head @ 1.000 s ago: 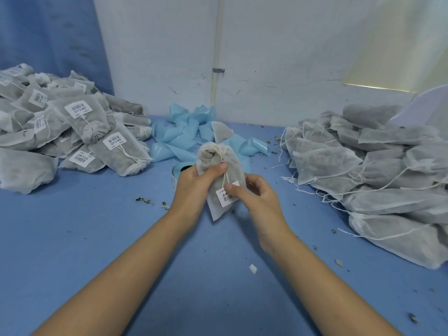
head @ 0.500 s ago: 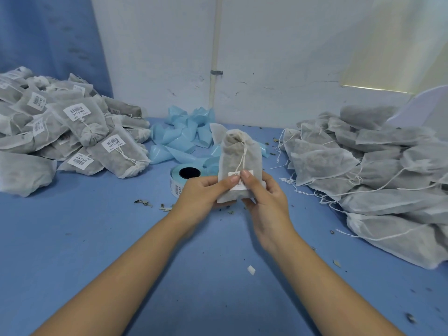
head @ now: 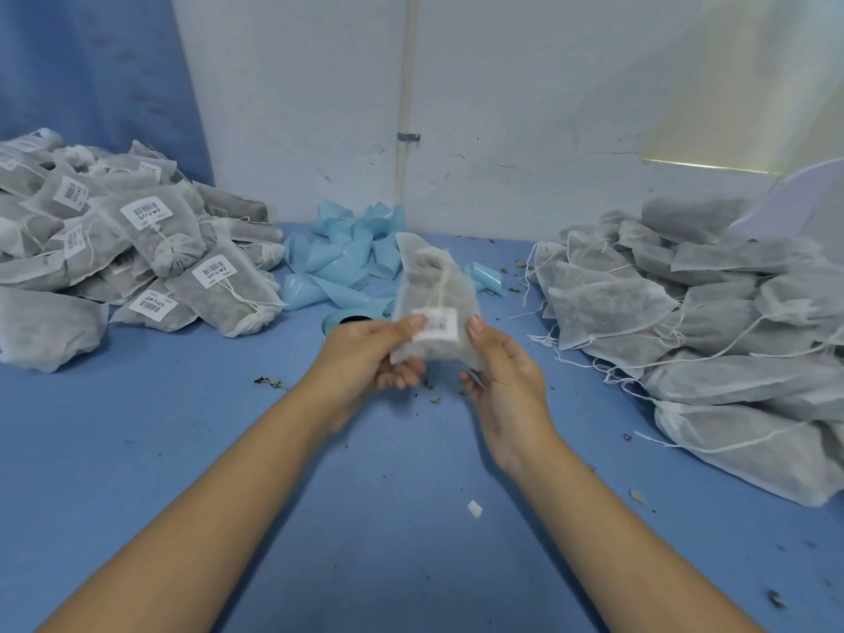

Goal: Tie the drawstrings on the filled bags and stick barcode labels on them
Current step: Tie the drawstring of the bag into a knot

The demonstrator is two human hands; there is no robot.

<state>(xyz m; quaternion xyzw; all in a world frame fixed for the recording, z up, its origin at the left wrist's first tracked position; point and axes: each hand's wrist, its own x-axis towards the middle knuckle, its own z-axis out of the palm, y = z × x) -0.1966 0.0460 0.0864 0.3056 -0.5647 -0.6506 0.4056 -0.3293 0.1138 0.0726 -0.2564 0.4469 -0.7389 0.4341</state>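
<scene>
holding: l hand (head: pixel 365 354) & r hand (head: pixel 507 372) both grip bag (head: pixel 434 276) upright
barcode label (head: pixel 439 325): on bag front, blurred
drawstring (head: pixel 442 285): hangs from cinched neck

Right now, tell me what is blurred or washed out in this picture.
Head view: the held grey mesh drawstring bag and its white barcode label are motion-blurred; labels on the left bag pile look sharper; pale glare washes the upper-right wall.

Two hands (head: pixel 365 356) (head: pixel 509 376), one held bag (head: pixel 434 281), two bag piles (head: pixel 137 262) (head: pixel 712 322), one label roll (head: pixel 340 320).
</scene>
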